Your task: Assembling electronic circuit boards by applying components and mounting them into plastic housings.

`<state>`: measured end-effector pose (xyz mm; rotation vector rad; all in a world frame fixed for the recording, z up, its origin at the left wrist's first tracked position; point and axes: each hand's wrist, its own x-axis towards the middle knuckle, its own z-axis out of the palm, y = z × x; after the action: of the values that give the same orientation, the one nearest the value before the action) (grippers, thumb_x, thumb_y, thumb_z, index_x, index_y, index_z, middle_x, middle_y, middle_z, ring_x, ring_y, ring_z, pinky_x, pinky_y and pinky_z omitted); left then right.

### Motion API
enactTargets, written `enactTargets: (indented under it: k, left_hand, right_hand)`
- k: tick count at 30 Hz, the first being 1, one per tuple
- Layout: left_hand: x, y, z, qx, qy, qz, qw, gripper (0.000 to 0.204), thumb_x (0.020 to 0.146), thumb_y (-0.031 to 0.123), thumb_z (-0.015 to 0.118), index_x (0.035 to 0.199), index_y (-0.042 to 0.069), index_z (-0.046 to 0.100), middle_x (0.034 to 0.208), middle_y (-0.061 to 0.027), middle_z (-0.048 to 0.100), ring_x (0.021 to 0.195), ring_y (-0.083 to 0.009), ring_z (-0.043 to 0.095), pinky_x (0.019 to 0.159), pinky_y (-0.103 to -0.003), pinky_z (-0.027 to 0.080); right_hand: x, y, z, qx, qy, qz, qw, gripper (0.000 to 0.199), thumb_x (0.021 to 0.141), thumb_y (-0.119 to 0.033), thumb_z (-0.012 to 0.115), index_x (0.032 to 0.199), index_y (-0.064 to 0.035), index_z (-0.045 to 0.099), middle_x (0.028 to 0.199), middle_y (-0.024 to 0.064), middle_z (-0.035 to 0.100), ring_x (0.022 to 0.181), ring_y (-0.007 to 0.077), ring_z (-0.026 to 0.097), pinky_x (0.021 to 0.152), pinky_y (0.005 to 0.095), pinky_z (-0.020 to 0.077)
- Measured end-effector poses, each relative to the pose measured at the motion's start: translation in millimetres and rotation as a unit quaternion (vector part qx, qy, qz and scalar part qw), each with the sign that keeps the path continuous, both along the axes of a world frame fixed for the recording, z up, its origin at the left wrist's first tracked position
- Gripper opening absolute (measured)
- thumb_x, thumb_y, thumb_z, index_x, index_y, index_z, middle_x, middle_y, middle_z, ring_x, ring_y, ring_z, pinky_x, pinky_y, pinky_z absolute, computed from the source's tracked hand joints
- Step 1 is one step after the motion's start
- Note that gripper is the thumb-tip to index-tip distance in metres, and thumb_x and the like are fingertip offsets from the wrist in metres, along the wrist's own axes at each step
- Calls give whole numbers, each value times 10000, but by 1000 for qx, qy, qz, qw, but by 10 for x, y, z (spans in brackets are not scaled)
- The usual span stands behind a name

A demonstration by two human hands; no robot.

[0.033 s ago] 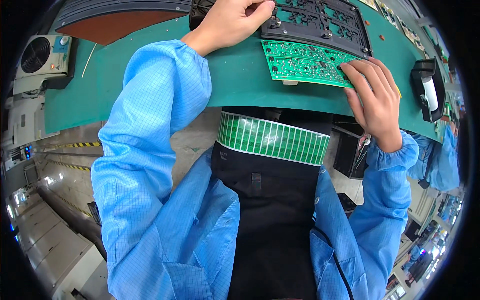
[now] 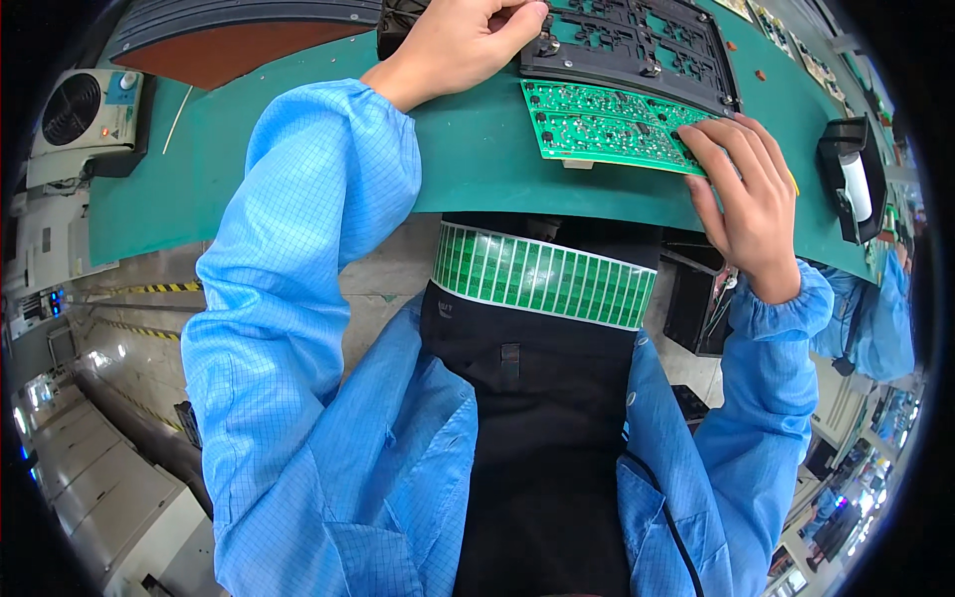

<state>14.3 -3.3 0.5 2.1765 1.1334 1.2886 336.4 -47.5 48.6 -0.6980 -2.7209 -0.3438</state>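
Observation:
A green circuit board (image 2: 607, 124) with small parts and solder points on its face lies along the near edge of a black slotted fixture (image 2: 647, 50). My right hand (image 2: 741, 179) holds the board's right end, fingers over the top and thumb at the near edge. A small pale piece (image 2: 578, 164) shows under the board's near edge. My left hand (image 2: 463, 45) is at the fixture's left side, its fingers curled and thumb drawn in. The upper picture edge cuts off its fingers, so whatever they pinch is hidden.
A green mat (image 2: 298, 159) covers the table. Across my lap lies a strip of green labels (image 2: 542, 274). A fan unit (image 2: 85, 114) stands left, a black holder with a white roll (image 2: 854, 184) right. A dark ridged object (image 2: 239, 40) sits at the back left.

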Motion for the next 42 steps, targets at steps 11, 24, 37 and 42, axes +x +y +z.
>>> enactTargets:
  k: [11,24,37,42]
  left_hand:
    - [-1,43,-23,5,14,-1,1000,250,983,114,608,805,-56,570,653,-186,523,552,-227,477,551,-376,420]
    - [-9,-72,54,75,29,-36,996,230,966,104,616,787,-34,574,696,-204,583,600,-352,584,576,-415,452]
    - [-45,-54,-19,65,11,-41,997,247,960,117,626,769,-29,568,691,-211,584,605,-374,592,569,-416,453]
    - [4,-2,-3,63,12,-43,997,247,960,121,626,769,-27,574,693,-212,591,608,-381,598,569,-424,456]
  right_hand:
    - [163,-164,-82,-97,-6,-14,995,503,775,-156,792,1245,-36,659,1246,155,632,1145,378,621,1049,516,483]
    - [1428,164,-227,-203,17,-305,930,506,1008,-257,615,1438,-15,501,1271,210,597,1210,357,600,1031,399,455]
    - [-104,-212,-5,-205,71,-137,967,277,969,-221,679,1114,6,614,927,111,608,811,273,635,706,369,493]
    - [-361,-126,-12,-56,-21,-36,998,364,911,-281,740,1128,-16,618,999,132,595,859,357,626,764,433,508]
